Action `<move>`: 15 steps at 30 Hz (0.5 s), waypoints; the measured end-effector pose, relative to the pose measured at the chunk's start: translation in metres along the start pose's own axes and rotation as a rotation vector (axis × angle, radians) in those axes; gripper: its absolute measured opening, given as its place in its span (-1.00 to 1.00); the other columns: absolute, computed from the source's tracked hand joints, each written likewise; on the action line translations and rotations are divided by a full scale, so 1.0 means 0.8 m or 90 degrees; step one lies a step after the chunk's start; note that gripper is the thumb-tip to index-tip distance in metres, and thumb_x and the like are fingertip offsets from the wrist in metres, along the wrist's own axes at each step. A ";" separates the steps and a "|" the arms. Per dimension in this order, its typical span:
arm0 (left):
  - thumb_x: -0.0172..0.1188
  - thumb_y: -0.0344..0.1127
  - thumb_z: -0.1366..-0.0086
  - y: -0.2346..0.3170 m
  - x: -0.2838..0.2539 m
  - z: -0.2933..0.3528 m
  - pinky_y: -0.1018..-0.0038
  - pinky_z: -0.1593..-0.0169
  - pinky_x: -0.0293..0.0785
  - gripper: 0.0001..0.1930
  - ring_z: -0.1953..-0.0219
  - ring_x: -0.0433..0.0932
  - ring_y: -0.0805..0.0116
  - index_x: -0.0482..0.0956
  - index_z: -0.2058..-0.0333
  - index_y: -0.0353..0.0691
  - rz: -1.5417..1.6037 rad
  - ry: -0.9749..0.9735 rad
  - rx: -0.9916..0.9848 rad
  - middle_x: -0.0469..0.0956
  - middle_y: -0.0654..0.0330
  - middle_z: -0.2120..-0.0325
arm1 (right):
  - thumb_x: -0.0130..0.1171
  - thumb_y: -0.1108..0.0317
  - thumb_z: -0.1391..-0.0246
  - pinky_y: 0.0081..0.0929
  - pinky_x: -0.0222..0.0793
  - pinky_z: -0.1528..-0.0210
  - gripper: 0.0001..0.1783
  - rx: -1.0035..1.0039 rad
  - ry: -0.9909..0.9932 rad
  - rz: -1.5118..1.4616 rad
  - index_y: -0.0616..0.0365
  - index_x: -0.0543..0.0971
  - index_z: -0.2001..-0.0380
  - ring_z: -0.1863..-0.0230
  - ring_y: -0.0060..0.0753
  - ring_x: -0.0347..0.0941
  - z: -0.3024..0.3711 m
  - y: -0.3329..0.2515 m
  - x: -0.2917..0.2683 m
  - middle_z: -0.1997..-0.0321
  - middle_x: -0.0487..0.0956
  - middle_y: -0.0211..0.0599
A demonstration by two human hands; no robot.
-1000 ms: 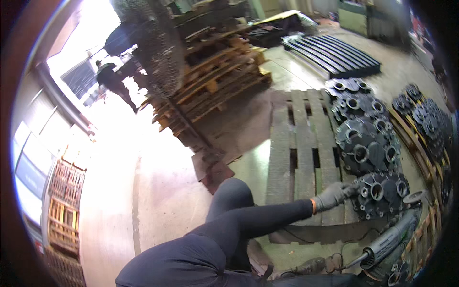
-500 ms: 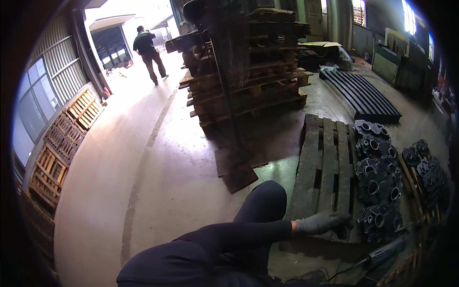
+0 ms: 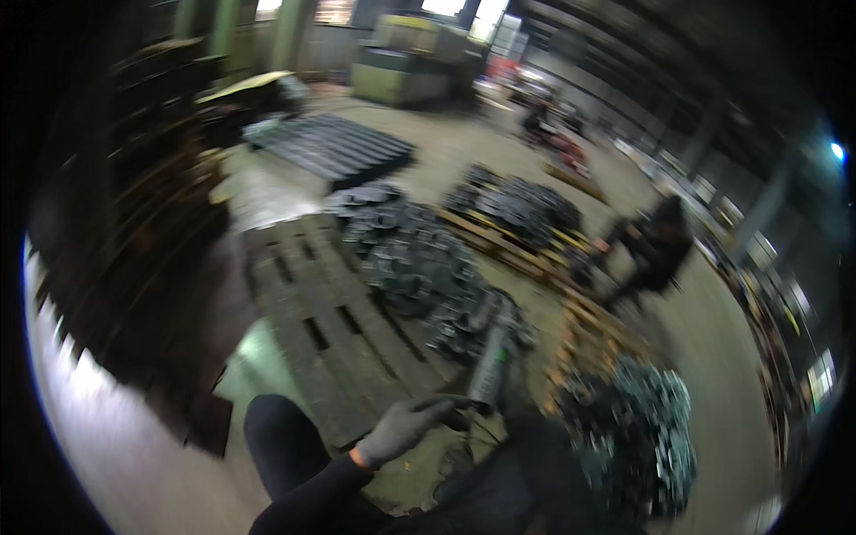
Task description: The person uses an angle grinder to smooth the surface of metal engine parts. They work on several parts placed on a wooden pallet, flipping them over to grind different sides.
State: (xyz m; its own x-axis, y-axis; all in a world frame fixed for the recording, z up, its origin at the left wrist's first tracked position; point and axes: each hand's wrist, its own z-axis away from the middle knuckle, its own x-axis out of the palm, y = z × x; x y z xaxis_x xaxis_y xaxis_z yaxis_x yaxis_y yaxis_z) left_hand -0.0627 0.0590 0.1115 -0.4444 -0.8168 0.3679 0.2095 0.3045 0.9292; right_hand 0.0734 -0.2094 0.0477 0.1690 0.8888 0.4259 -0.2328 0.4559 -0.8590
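Note:
My left hand point(image 3: 403, 432), in a grey glove with an orange-edged cuff, reaches over the near end of a dark wooden pallet point(image 3: 334, 343). Its fingers stretch toward the rear end of a grey-green, cylindrical power tool point(image 3: 487, 373); blur hides whether they touch it. The tool stands tilted in front of a heap of dark metal castings point(image 3: 419, 267) with round openings. My right arm point(image 3: 535, 450), in a dark sleeve, comes up close beside the tool. The right hand is lost in shadow and blur there, so its grip on the tool is unclear.
More castings point(image 3: 629, 437) are heaped at the right by a wooden pallet point(image 3: 584, 330). Beyond it another person point(image 3: 660, 241) bends over loaded pallets point(image 3: 526, 209). A tall pallet stack point(image 3: 160, 178) rises at the left. A ribbed dark panel point(image 3: 330, 147) lies farther back.
My view has swung right, bringing the bending person and more castings into sight. My left hand has shifted from over the pallet to beside the power tool's rear end.

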 end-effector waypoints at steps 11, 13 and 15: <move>-0.24 0.19 -0.71 0.001 0.025 -0.031 0.21 -0.42 0.44 -0.30 -0.20 0.68 0.12 0.52 -0.35 -0.33 -0.064 -0.231 0.183 0.68 -0.02 -0.21 | 0.28 -0.08 -0.39 -0.29 0.78 0.09 -0.40 -0.315 0.005 -0.104 0.18 0.53 -0.22 0.12 -0.26 0.77 0.143 -0.099 -0.038 0.05 0.75 -0.15; -0.23 -0.04 -0.77 -0.006 0.029 -0.042 0.24 -0.46 0.42 -0.45 -0.20 0.70 0.12 0.53 -0.34 -0.33 -0.172 -0.218 0.286 0.70 -0.04 -0.20 | 0.28 -0.08 -0.37 -0.26 0.79 0.04 -0.37 -0.331 -0.055 -0.152 0.20 0.51 -0.24 0.10 -0.23 0.77 0.162 -0.118 -0.061 -0.01 0.74 -0.12; -0.20 -0.06 -0.77 -0.008 0.031 -0.058 0.23 -0.44 0.47 -0.44 -0.21 0.71 0.11 0.58 -0.29 -0.41 -0.066 -0.203 0.186 0.71 -0.09 -0.19 | 0.27 -0.09 -0.35 -0.23 0.79 -0.01 -0.34 -0.328 0.013 -0.186 0.22 0.50 -0.25 0.10 -0.21 0.77 0.175 -0.143 -0.059 -0.01 0.74 -0.10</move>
State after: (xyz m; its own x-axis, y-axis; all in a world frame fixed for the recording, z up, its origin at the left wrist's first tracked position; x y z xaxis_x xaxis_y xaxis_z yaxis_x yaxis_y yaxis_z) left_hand -0.0351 0.0139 0.1130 -0.7057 -0.6726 0.2226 -0.0843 0.3917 0.9162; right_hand -0.0421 -0.2971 0.1657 0.1750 0.7261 0.6649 0.3208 0.5965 -0.7358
